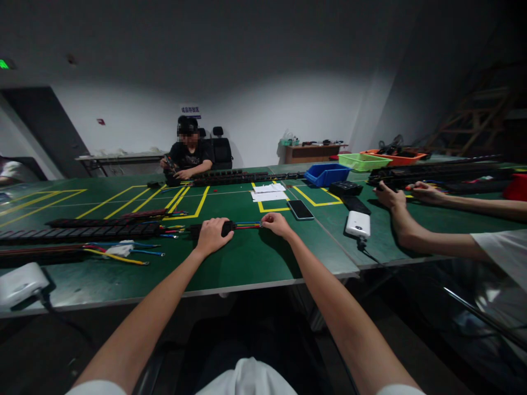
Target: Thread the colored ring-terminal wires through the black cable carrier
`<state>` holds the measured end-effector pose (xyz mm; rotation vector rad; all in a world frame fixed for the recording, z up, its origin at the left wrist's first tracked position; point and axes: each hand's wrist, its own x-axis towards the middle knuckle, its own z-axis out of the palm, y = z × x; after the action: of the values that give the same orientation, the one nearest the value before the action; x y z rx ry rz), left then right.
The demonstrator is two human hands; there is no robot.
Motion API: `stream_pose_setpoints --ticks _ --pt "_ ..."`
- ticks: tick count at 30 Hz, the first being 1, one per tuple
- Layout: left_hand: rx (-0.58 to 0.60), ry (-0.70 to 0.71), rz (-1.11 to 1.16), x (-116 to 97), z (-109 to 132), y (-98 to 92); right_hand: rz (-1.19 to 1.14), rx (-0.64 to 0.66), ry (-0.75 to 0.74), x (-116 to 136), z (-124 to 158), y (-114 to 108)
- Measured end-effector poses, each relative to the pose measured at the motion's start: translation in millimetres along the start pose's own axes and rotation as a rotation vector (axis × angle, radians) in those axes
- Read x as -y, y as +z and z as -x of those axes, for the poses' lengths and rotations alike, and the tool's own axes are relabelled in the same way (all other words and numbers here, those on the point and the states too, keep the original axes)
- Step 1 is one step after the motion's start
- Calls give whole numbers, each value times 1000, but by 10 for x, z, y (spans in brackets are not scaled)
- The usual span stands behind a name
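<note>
My left hand (213,237) lies over the end of a black cable chain (227,227) on the green table, its fingers curled round it. Thin colored wires (248,225), red and blue among them, run out of this chain to the right. Their far ends are pinched between the fingertips of my right hand (276,224); the tips themselves are mostly hidden. Left of my hands lie more black cable chains (111,231) with loose wire ends. A yellow wire (127,258) with a metal lug sticks out of the nearest bundle.
A phone (300,209) and white papers (269,192) lie beyond my right hand. A blue bin (327,174) stands farther back. White power banks (358,224) sit to either side. A co-worker's hands (391,197) work at right; another person (189,151) sits across the table.
</note>
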<state>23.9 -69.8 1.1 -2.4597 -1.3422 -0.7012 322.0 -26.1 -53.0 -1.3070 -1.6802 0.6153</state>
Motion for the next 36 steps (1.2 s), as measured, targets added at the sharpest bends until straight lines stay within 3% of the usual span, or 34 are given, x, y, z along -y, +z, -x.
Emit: stream_pose_setpoints --ticks 36 --pt "-2 -4 17 4 -5 11 144 -11 -48 97 61 -53"
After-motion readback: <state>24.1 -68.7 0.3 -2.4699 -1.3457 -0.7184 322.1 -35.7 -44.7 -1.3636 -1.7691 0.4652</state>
